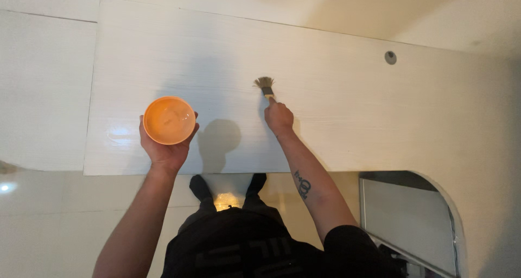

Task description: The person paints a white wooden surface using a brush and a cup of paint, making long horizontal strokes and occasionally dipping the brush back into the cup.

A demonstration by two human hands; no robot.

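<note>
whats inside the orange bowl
The orange bowl, held in the left hand, shows a thin, pale, glossy liquid over its bottom. What kind it is cannot be told; nothing else is seen inside.

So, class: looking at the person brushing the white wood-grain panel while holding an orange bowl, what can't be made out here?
- Head view: the paintbrush handle, hidden inside the right hand.
- The round orange plastic bowl: its clear, glossy contents cannot be identified; its underside is covered by the left hand.
- The small round grey spot on the white wood-grain panel: too small to identify.
- The arched opening: cut off by the bottom edge.
</note>
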